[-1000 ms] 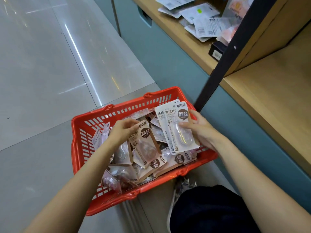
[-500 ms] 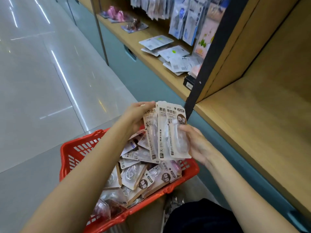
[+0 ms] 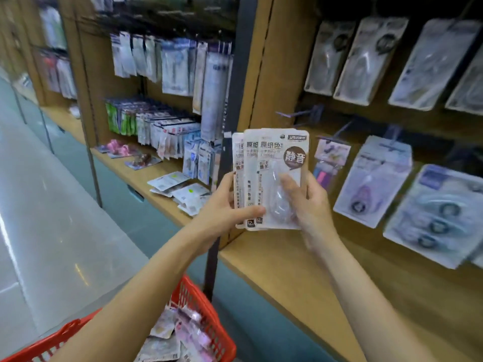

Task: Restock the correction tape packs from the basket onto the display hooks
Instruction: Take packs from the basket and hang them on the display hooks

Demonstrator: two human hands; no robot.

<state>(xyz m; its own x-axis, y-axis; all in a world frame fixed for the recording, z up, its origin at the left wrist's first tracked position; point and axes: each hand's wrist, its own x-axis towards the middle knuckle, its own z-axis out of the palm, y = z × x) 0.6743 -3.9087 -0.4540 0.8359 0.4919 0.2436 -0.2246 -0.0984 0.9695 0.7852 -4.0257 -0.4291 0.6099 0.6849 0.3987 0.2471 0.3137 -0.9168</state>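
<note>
Three correction tape packs (image 3: 271, 178) stand fanned and upright in front of the wooden shelf (image 3: 339, 278), raised above its front edge; the left hand (image 3: 224, 212) grips their lower left corner with the thumb across the front; the right hand (image 3: 305, 202) clasps the right edge, thumb pressed on the front pack's blister; the red basket (image 3: 203, 309) with more packs sits below by the floor; bare hooks (image 3: 300, 114) jut from the back wall.

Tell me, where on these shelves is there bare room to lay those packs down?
The wooden ledge below the packs that the left hand and right hand hold looks bare, between the dark post and the hanging packs. Left of the post it is crowded with loose packets. An empty hook juts above.
</note>
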